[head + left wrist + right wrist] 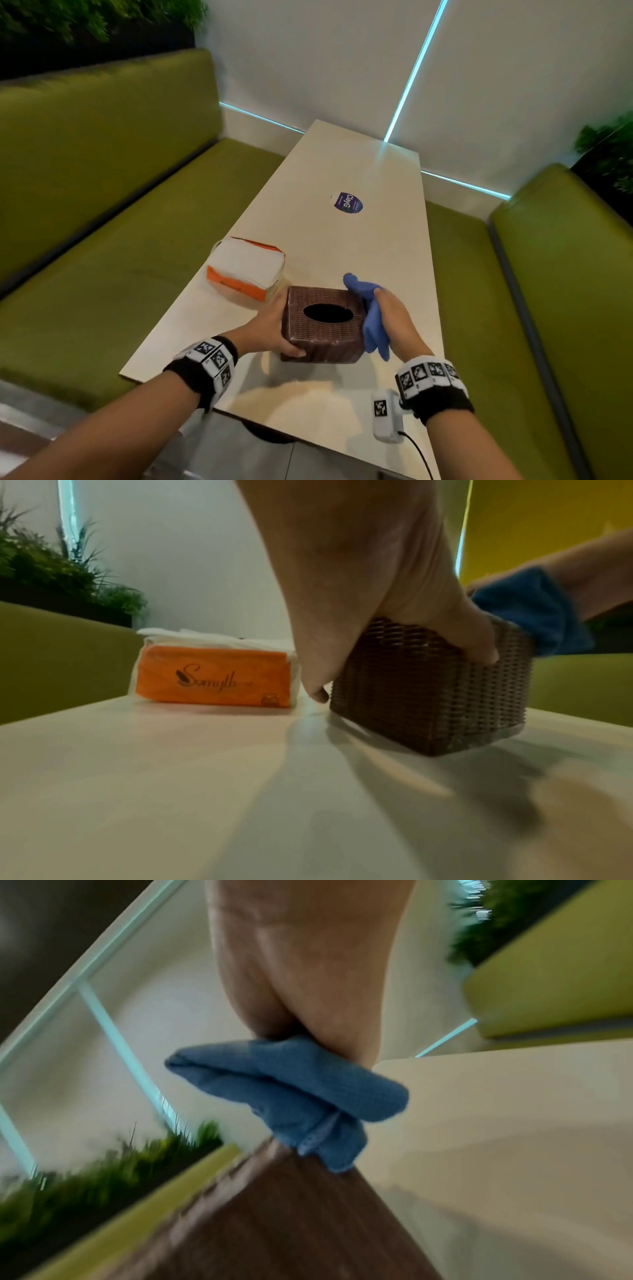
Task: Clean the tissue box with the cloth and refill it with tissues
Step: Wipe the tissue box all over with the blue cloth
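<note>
Box: the brown woven tissue box (323, 325) stands on the table (359, 246), near its front edge, with the dark oval hole on top.
Left hand: the left hand (270, 325) holds the box from the left side; the thumb lies over the near top edge and the fingers (316, 691) reach down the left wall. The grip is wide, as wide as the box side.
Right hand: the right hand (394, 315) is at the right side of the box. Its grip is narrow and closed around the cloth.
Cloth: the blue cloth (368, 308) is bunched between the right hand and the right wall of the box, touching the box; one end sticks up past the far corner, the other hangs down at the near corner.
Tissues: the orange and white tissue pack (245, 269) lies on the table just beside the box, behind and left of it, close to the left fingers. I cannot tell if it touches the box.
Around: green benches (102, 222) on both sides, a round sticker (347, 202) farther on the table.
</note>
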Demonstrator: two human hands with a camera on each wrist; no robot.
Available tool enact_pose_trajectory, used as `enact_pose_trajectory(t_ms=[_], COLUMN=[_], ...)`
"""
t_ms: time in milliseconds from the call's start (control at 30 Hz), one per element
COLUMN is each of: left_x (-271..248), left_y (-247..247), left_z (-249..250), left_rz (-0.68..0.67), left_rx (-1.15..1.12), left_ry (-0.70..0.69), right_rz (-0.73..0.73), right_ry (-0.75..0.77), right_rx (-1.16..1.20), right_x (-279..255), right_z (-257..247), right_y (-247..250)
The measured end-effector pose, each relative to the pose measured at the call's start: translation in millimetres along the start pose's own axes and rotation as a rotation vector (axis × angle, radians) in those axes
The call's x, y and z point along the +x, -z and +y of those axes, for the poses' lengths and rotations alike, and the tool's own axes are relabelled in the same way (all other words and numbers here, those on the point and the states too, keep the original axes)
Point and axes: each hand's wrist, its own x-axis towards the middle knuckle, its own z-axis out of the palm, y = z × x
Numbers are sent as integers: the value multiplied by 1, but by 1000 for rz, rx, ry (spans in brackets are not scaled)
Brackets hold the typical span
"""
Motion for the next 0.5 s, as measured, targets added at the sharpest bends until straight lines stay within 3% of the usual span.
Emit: enact_pose_trajectory(t_ms=[100,167,233,333,400,500], left_x=[2,1,1,0,1,0], left_y=[-2,-5,-8,-11,-11,-10], left_z=[-8,-10,-13,-12,-13,-17], left_rz=[-9,-2,26,49,54,77], left_rx=[27,46,36,10,-41,-104], left_ry=[3,16,17,-3,-24,-62], right_rz=[232,327,401,310,235,269], right_ry=[-116,-38,103,284,288,294], right_rx=[145,103,-135,-529,-708,-885], right_x=[10,7,-2,-10,-12,-24], right_z=[-8,-12,-18,-5,14,25], right_y=[14,17,6,-22,-34,-48])
